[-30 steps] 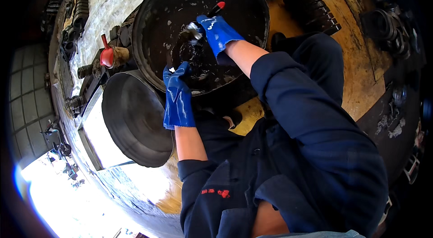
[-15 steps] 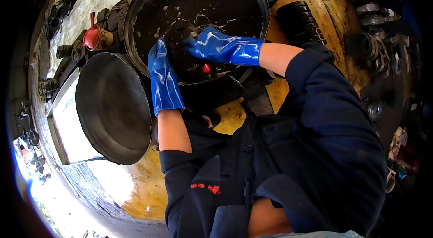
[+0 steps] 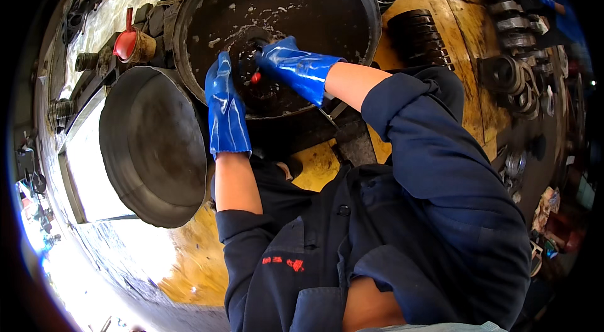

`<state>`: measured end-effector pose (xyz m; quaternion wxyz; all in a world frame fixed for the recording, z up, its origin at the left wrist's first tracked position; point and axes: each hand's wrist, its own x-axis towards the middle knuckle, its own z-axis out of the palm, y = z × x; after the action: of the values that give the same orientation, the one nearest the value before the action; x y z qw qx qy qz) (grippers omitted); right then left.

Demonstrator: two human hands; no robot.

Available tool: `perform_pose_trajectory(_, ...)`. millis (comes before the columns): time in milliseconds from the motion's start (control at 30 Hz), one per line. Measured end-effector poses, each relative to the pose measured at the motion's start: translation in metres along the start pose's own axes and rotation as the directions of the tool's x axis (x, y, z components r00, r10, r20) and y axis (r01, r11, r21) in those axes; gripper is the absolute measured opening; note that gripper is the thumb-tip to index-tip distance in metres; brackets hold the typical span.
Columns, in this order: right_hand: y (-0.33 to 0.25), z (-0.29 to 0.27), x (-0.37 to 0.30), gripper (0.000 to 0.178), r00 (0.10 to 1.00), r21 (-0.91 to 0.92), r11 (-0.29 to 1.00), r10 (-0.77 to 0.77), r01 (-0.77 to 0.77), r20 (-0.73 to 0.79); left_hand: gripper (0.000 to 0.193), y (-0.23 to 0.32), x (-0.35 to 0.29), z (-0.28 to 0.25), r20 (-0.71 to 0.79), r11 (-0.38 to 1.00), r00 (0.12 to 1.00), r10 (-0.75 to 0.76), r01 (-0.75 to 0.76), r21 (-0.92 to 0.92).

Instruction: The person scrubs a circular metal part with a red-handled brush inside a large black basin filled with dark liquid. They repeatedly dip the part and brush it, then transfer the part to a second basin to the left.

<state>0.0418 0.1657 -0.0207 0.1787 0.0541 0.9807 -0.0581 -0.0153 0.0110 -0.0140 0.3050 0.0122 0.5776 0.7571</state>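
Observation:
A wide dark basin (image 3: 372, 21) holds murky, dark liquid with pale froth. Over its near side my left hand (image 3: 223, 90), in a long blue rubber glove, is closed against a dark, round part (image 3: 257, 33) that is half lost in the liquid. My right hand (image 3: 286, 61), gloved the same way, reaches in from the right and is curled at that part. Just beside its fingers shows a red end (image 3: 255, 77) of a tool; the rest of the tool is hidden, so its kind cannot be told.
A second, bare metal basin (image 3: 154, 149) leans at the left. Beyond it a red scoop (image 3: 126, 44) rests by a brown pot (image 3: 145, 48). Stacked dark rings (image 3: 418, 39) stand to the right, crankshafts (image 3: 503, 5) farther right. Another person's blue-sleeved arm (image 3: 553, 5) shows at the far right.
My right hand has shifted slightly left, its forearm turning more upright. The red end has moved left and up, nearer my left hand. Froth has spread around the part.

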Motion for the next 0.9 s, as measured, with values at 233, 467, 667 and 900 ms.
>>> perform_pose_trajectory(233, 0.022, 0.011, -0.024, 0.041, 0.963, 0.641, 0.720, 0.210, -0.267, 0.166, 0.043, -0.003, 0.004, 0.004, -0.024, 0.999, 1.000, -0.015, 0.016, 0.042)
perform_pose_trajectory(467, 0.026, 0.001, -0.047, 0.025, 0.991, 0.791, 0.598, -0.039, 0.127, -0.130, 0.040, -0.003, 0.012, -0.020, -0.065, 0.999, 0.997, -0.048, 0.049, 0.007)
perform_pose_trajectory(667, 0.066, 0.076, 0.004, 0.027, 0.845, 0.869, 0.409, 0.326, 0.277, -0.423, 0.044, -0.013, 0.020, 0.004, -0.087, 0.999, 0.995, -0.048, 0.050, 0.014)
perform_pose_trajectory(900, 0.008, -0.005, -0.035, 0.025, 0.846, 0.532, 0.673, -0.292, 0.513, -0.446, 0.044, -0.004, 0.013, -0.038, -0.149, 0.989, 0.988, 0.031, -0.008, 0.149)
